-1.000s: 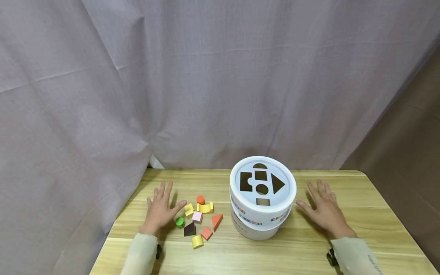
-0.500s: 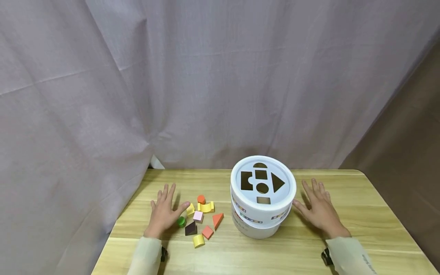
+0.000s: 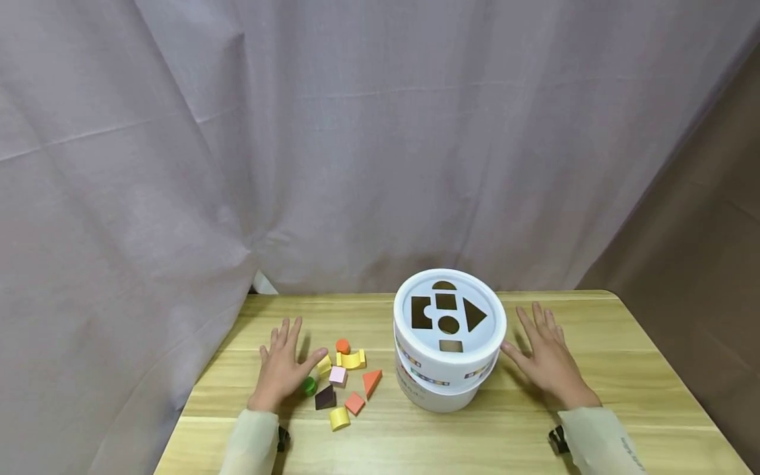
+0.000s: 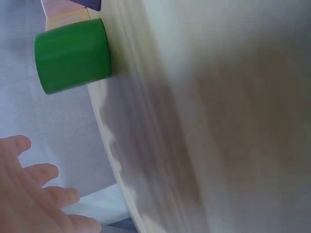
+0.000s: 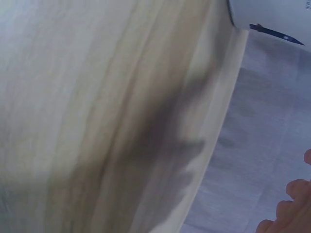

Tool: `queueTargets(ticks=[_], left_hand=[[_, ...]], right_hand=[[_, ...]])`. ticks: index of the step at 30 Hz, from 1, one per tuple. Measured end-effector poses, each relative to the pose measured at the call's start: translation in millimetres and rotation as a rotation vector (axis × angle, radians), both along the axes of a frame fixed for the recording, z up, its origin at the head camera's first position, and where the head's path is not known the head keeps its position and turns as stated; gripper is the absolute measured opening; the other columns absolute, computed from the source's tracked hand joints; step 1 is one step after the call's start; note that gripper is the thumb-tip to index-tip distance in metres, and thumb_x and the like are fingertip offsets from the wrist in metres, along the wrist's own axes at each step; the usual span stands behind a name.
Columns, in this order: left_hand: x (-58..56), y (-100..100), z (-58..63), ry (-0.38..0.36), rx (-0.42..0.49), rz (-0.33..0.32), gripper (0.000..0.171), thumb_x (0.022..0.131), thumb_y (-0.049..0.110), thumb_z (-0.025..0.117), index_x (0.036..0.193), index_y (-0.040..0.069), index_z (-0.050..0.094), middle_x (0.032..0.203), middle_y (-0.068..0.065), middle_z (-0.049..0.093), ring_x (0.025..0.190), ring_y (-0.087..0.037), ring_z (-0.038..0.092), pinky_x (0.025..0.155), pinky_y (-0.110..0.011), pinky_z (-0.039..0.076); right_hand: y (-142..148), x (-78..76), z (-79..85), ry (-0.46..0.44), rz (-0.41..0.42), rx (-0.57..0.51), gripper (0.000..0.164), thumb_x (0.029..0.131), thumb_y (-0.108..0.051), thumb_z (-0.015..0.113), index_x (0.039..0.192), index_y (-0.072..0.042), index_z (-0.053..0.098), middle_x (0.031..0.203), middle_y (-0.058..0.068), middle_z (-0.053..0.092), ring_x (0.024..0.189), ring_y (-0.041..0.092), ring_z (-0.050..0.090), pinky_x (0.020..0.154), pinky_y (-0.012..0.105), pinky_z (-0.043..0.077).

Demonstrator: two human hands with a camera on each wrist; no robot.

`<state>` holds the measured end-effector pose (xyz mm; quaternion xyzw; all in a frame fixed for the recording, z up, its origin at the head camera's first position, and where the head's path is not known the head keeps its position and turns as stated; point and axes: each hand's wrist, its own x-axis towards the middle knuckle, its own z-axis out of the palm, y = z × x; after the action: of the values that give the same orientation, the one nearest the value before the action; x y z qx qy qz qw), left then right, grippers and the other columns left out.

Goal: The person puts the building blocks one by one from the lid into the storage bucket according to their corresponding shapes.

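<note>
My left hand (image 3: 279, 373) hovers with fingers spread just left of a group of coloured blocks, holding nothing. Its thumb reaches over the green cylinder (image 3: 309, 386) and partly covers a yellow block (image 3: 324, 366); whether it touches them I cannot tell. In the left wrist view the green cylinder (image 4: 73, 56) stands apart from the fingers. On the other side, my right hand (image 3: 552, 363), also spread and holding nothing, is close to the right wall of a white bucket (image 3: 439, 400). The bucket's lid (image 3: 472, 344) has several shaped holes: half-round, square, round, triangular, rectangular and notched.
Near the green cylinder lie an orange cylinder (image 3: 342, 346), a yellow curved block (image 3: 351, 359), a pink cube (image 3: 338, 377), a dark block (image 3: 325, 397), a red triangle (image 3: 371, 382), a red square block (image 3: 355, 403) and a yellow half-round block (image 3: 340, 418). A grey curtain (image 3: 368, 165) hangs behind the table.
The right hand has shifted left, closer to the bucket. The left hand has moved slightly right, towards the blocks. Blocks and bucket stay in place, while the head view shifts a little.
</note>
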<state>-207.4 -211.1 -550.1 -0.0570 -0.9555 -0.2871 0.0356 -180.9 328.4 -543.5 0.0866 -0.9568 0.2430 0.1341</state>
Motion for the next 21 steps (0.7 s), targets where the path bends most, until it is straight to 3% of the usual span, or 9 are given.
queueTargets(ticks=[8,21], left_hand=[[-7.2,4,0.2,-0.009,-0.015,-0.012,0.100,0.096,0.071,0.062,0.169,0.013,0.023,0.168,-0.026,0.030,0.154,-0.050,0.027,0.116,-0.082,0.007],[-11.2,7,-3.6,0.013,0.011,-0.013,0.098,0.096,0.069,0.063,0.167,0.011,0.028,0.165,-0.029,0.033,0.152,-0.052,0.030,0.116,-0.082,0.010]], right_hand=[[-10,2.9,11.8,0.049,0.017,-0.020,0.087,0.102,-0.040,0.069,0.167,-0.005,0.023,0.171,0.031,0.003,0.158,0.051,-0.005,0.125,0.063,-0.008],[-23,0.4,30.1,0.099,0.030,-0.050,0.082,0.104,-0.032,0.066,0.168,-0.008,0.021,0.172,0.028,0.003,0.159,0.050,-0.003,0.126,0.063,-0.004]])
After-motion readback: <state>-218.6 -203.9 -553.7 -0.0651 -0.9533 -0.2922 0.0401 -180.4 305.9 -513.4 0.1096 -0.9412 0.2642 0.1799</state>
